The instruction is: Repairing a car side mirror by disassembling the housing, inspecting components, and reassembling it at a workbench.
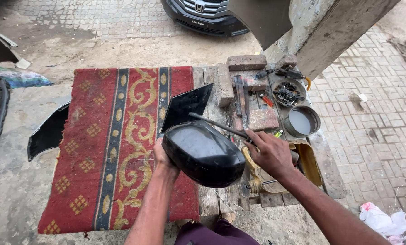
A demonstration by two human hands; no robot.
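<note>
A glossy black car side-mirror housing is held up over a red patterned rug. My left hand grips its left edge from below. My right hand is closed around a long dark metal rod whose tip points left, past the top of the housing. A flat black panel leans just behind the housing.
A wooden bench holds bricks, a metal bowl of small dark parts, a round tin with grey liquid and hand tools. A black car is parked behind. A black curved part lies left of the rug.
</note>
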